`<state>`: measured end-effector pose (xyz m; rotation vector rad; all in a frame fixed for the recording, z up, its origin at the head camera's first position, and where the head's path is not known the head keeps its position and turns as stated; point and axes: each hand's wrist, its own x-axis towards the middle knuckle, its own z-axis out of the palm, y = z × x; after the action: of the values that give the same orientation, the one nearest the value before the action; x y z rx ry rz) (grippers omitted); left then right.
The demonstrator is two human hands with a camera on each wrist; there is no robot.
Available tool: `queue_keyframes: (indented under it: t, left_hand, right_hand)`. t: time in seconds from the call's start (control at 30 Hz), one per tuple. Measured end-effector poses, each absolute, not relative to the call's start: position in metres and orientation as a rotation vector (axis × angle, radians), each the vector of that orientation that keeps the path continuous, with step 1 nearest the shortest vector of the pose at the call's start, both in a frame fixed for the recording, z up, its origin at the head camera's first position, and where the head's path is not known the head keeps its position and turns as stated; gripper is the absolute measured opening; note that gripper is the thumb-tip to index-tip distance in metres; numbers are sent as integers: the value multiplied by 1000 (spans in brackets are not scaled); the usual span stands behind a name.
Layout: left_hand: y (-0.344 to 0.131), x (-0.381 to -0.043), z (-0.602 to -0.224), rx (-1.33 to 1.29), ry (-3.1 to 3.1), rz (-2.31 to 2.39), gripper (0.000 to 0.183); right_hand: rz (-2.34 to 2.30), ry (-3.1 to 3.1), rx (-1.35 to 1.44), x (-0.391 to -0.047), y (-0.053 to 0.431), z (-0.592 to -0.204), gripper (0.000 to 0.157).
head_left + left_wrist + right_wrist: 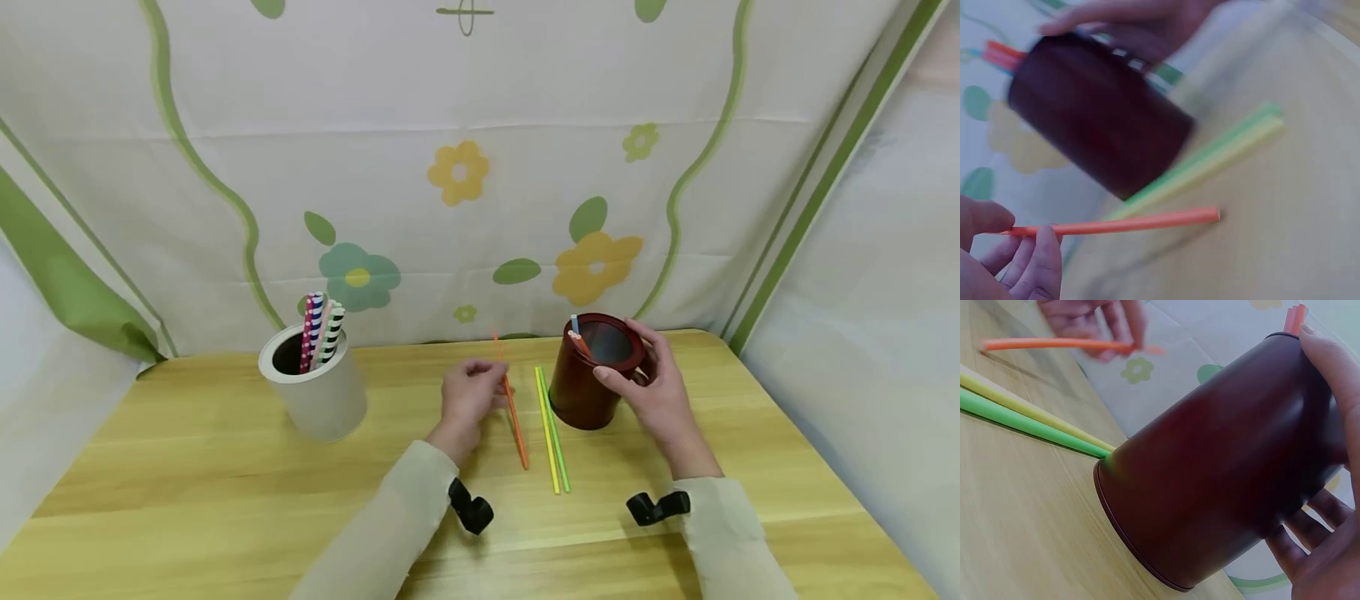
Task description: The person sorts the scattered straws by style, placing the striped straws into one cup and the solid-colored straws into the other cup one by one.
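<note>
My left hand [471,400] pinches an orange straw [515,421] between thumb and fingers. The straw's near end hangs close over the table in the left wrist view. My right hand [660,392] grips the dark red-brown cup [585,392] at its rim and right side. Inside the cup, a few straws [576,333], blue and reddish, lean at the left of the rim. A yellow straw [547,429] and a green straw [556,442] lie side by side on the table, between the orange straw and the cup.
A white cup [322,404] stands at the left with several patterned straws [322,333] in it. The wooden table [225,500] backs onto a flowered curtain [525,200]. Black cameras [471,507] sit on both wrists.
</note>
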<state>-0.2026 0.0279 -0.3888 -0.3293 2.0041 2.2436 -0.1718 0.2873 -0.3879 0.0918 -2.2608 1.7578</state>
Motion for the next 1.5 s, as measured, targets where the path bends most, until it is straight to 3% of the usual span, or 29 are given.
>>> queue_keyframes:
  t: [0.5,0.77,1.5]
  left_hand:
    - [19,-201,-314,42,1985,2647,25]
    - [24,-197,-288,220,1985,2829,15]
    - [53,-190,-288,416,2052,2704,15]
  right_hand:
    - [1726,-2282,83,-170,289,-389,82]
    - [1721,-2268,71,-171,287,-391,82]
    - [1732,-2256,87,-172,286,-391,81]
